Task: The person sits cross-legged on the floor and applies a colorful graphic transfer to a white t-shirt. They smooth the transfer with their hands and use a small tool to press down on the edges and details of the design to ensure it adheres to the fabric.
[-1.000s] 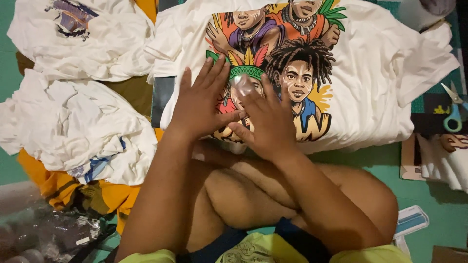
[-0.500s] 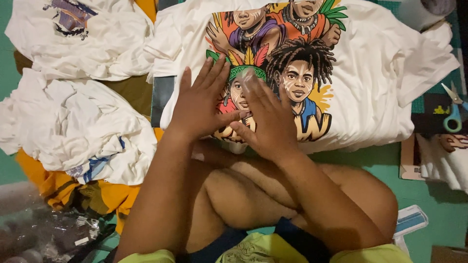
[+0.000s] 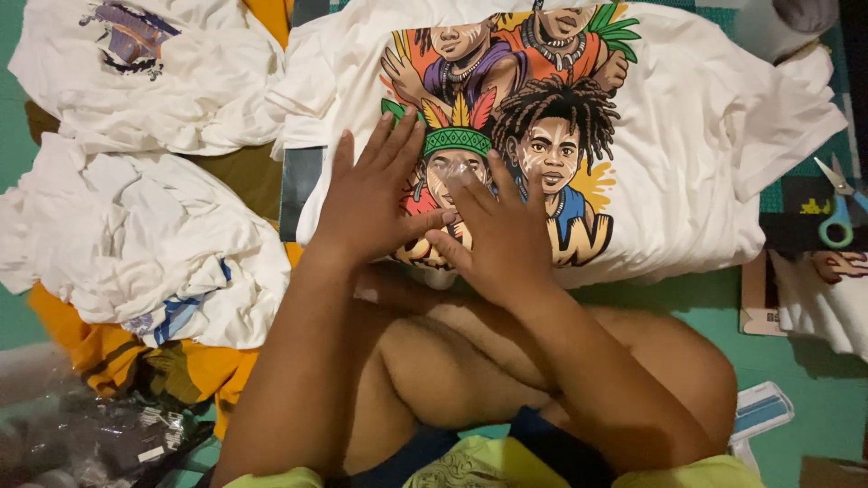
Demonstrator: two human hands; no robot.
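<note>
A white T-shirt with a colourful print of several figures lies flat in front of me. My left hand rests flat on the left part of the print, fingers spread. Beside it my right hand presses flat on the lower middle of the print. A thin clear film seems to lie under the fingertips of both hands. Neither hand grips anything.
Crumpled white shirts lie in a pile at the left, another printed white shirt at the top left, over orange cloth. Blue-handled scissors lie at the right. Clear plastic bags sit at the bottom left. My bent legs are below.
Both hands have stayed on the print, with only slight shifts of the fingers over it.
</note>
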